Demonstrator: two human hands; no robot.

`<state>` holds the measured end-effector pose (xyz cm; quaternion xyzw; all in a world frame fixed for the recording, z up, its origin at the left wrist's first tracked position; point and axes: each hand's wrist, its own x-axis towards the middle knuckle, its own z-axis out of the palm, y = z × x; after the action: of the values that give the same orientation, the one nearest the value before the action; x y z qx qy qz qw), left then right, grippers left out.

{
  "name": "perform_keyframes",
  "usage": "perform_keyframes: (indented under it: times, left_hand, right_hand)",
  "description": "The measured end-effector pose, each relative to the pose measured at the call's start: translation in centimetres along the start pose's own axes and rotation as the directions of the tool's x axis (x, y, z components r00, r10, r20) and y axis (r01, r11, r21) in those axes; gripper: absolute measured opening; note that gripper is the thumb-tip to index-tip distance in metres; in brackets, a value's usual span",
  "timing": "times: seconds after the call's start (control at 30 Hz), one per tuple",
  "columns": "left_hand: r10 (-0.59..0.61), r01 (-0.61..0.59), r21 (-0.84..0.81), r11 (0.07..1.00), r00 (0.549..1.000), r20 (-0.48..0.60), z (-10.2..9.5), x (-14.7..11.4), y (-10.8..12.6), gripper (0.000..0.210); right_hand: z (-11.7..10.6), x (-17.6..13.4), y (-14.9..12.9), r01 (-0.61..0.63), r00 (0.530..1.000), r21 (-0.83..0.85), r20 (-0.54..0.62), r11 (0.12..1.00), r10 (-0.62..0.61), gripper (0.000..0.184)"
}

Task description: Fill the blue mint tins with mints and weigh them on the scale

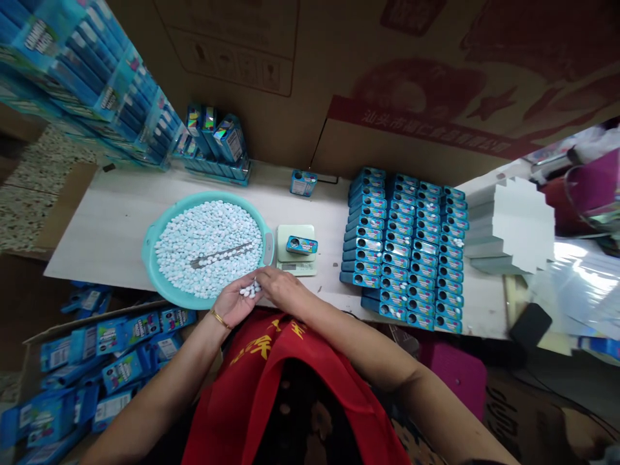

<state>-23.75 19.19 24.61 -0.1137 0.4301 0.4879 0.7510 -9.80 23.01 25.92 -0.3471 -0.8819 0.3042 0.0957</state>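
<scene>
My left hand (236,302) is cupped, palm up, by the basin's near edge, with several small white candies (250,290) in it. Bent over those candies, my right hand (282,288) has its fingers drawn together; whatever is between its fingertips is hidden. White and pale blue candies fill a turquoise basin (151,265), and a long metal tool (223,254) lies on them. Right of the basin a small scale (296,230) carries a blue candy box (303,245) with a dark round opening on its top.
Rows of blue boxes (407,245) stand at the right, beside stacked white card (518,226). One blue box (303,183) sits near the back carton (271,129). Packed displays (97,77) rise at the left; a carton of blue boxes (116,355) is below. A dark phone (531,325) lies at right.
</scene>
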Motion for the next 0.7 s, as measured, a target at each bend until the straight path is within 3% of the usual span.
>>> perform_keyframes:
  times: [0.1,0.17,0.33,0.5,0.7]
  left_hand:
    - [-0.013,0.013,-0.027,1.000,1.000,0.027,1.1,0.7,0.2,0.028]
    - [-0.014,0.015,-0.032,0.999,1.000,0.025,2.0,1.2,0.4,0.025]
    - [-0.027,0.028,-0.015,1.000,0.997,0.068,3.6,2.0,0.8,0.024]
    - [-0.011,0.011,-0.024,1.000,1.000,0.021,3.3,1.5,1.7,0.026]
    - [0.073,-0.092,-0.145,0.985,0.989,-0.132,0.1,-0.5,3.5,0.032]
  right_hand:
    - [-0.2,-0.2,1.1,0.015,0.998,-0.029,-0.055,0.999,-0.016,0.017]
    - [-0.7,-0.3,2.1,0.013,0.991,0.040,-0.135,0.999,-0.008,0.016]
    - [-2.5,0.2,5.7,-0.077,0.922,0.152,-0.366,0.985,0.128,0.018]
    - [-3.9,0.6,8.7,-0.197,0.934,0.048,-0.294,0.979,0.203,0.022]
    - [-4.0,-0.8,9.1,-0.320,0.942,-0.291,-0.197,0.902,0.271,0.036]
